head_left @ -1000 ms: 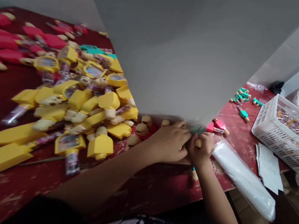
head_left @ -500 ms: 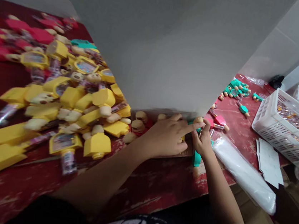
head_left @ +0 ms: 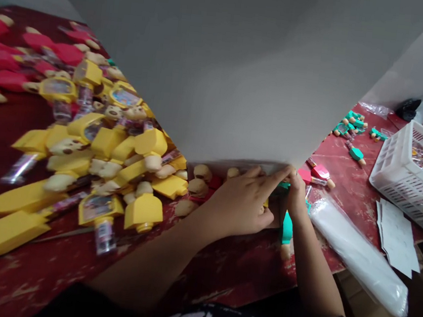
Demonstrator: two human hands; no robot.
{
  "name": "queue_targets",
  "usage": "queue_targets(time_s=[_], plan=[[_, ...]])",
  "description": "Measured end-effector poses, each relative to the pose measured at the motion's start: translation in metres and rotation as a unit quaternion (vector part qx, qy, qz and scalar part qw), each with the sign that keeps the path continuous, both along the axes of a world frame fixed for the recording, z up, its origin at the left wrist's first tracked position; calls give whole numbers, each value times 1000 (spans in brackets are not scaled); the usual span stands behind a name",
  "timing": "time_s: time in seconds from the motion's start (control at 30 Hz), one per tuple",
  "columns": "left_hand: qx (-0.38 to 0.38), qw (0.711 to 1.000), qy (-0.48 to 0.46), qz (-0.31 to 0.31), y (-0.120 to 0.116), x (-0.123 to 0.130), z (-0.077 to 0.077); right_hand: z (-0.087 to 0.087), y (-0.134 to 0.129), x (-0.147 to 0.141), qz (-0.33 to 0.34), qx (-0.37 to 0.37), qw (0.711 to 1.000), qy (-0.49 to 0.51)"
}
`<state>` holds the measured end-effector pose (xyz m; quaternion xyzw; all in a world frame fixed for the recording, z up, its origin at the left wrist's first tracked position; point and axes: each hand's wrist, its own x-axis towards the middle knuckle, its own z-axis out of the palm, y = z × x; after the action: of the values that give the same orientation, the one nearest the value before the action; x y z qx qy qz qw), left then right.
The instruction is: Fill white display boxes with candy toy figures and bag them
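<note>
My left hand point(head_left: 243, 200) lies over a shallow box point(head_left: 276, 214) with its fingers stretched out and spread, the forefinger reaching to the far right corner. Inside are toys with cream rounded ends point(head_left: 198, 188) and bits of red and yellow. At the box's right side is my right hand point(head_left: 296, 192), close against the left fingertips. Its fingers are mostly hidden, so what they hold, if anything, does not show. A green toy point(head_left: 287, 228) with a cream end lies by the right wrist. A large grey panel point(head_left: 235, 80) rises behind both hands.
Yellow toys point(head_left: 144, 212) with clear tubes are piled on the red table point(head_left: 217, 276) at left, pink ones point(head_left: 5, 58) beyond. At right are green toys point(head_left: 356, 153), pink toys point(head_left: 320, 172), a clear plastic bundle point(head_left: 360, 257), papers point(head_left: 397, 238) and a white filled basket point(head_left: 396, 174).
My view has shifted slightly left. The right hand has moved in against the box's corner, and the cream end seen at its fingertips before is now hidden. The left hand stays spread over the box.
</note>
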<state>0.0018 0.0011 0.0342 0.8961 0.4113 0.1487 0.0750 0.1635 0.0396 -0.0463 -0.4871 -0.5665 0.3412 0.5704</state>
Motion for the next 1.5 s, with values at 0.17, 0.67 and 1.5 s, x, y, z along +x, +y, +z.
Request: queue_targets(time_s=[0.17,0.67,1.5], plan=[[-19,1000,19,1,1,1,-1,5,4,-1,3,-38,999,16],[-37,997,48,45,3,12,9,10,-2,-12,-21,-52,996,70],[-49,998,31,-31,-8,-10,8,-49,-176,62,-266,18,947,-178]])
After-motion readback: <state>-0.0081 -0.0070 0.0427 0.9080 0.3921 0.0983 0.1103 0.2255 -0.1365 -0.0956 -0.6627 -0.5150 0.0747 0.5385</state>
